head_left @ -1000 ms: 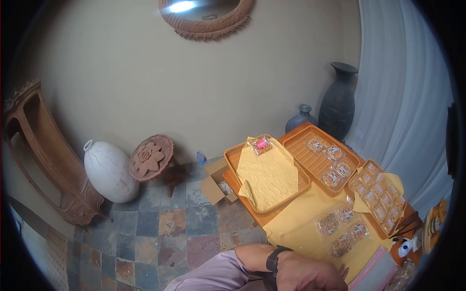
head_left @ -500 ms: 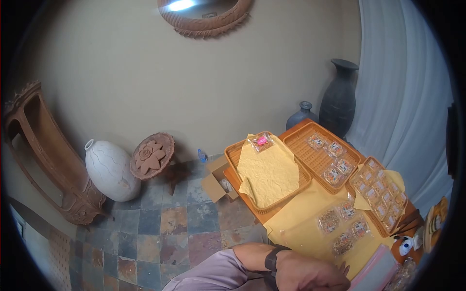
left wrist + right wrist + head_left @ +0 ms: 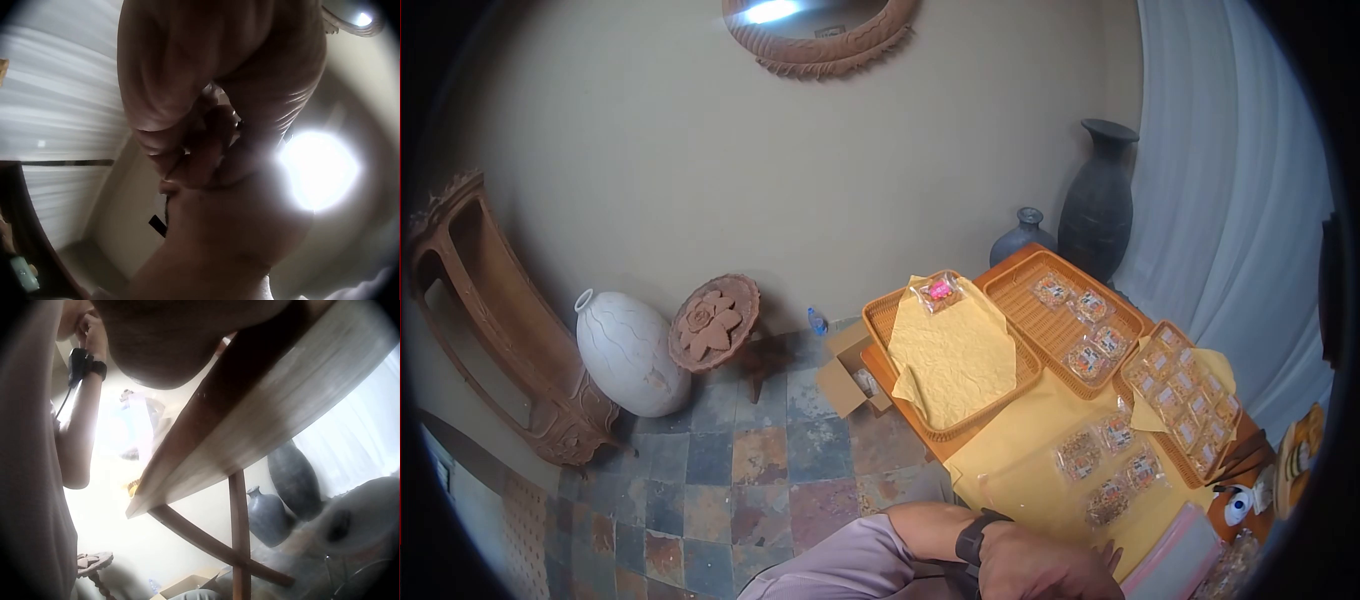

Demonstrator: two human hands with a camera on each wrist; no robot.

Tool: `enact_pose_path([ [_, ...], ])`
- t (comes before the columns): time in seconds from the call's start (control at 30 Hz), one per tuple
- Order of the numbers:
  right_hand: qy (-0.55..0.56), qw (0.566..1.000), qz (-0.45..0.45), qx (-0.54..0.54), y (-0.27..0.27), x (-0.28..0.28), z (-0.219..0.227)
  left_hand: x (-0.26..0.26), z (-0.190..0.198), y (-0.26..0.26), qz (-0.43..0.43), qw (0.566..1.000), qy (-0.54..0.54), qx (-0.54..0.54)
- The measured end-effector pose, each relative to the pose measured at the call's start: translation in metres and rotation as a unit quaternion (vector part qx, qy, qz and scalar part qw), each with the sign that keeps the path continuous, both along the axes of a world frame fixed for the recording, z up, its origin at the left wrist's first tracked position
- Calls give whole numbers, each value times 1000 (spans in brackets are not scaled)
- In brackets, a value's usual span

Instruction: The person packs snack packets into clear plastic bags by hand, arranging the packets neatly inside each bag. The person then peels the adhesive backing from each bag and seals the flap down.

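My left hand point(image 3: 1045, 565), below a black wrist strap point(image 3: 973, 540), is raised to the face at the bottom of the head view. Its fingers are curled against the mouth and chin in the left wrist view, with no object showing in them. Fingers of my right hand point(image 3: 1111, 557) lie extended on the yellow paper point(image 3: 990, 470) at the near table edge, the rest hidden behind the left hand. In the right wrist view, the right hand point(image 3: 162, 353) rests at the table edge point(image 3: 206, 412). Several clear snack packets point(image 3: 1080, 457) lie just beyond those fingers.
A paper-lined basket point(image 3: 878, 345) holds one packet with a pink piece point(image 3: 940, 290). Beside it, a second basket point(image 3: 1015, 290) carries several packets, and a third point(image 3: 1198, 484) is full of them. Pink-edged plastic sheets point(image 3: 1165, 560) lie at right. A cardboard box point(image 3: 837, 388) stands on the floor.
The head view has shifted slightly. My left hand stays at the face with only a small shift, and the right fingers stay on the paper. The packets and baskets have not moved.
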State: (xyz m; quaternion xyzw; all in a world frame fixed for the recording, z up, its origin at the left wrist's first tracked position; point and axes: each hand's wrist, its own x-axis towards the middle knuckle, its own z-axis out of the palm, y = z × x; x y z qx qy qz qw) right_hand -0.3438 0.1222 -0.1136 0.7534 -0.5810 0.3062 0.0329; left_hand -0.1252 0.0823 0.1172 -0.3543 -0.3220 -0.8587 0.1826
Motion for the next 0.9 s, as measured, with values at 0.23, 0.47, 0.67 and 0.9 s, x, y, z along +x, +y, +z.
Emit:
enact_pose_path([
  [0.23, -12, 1000, 7, -3, 10, 24, 36, 14, 5, -13, 23, 995, -30, -96],
  [0.47, 13, 998, -12, -64, 2, 9, -7, 12, 19, -10, 119, 982, -55, -135],
  [0.67, 26, 998, -9, -61, 2, 10, -1, -3, -2, -4, 16, 999, -7, -33],
  [0.9, 21, 999, -9, -31, 5, 13, 10, -11, -15, 0, -5, 999, 26, -20],
])
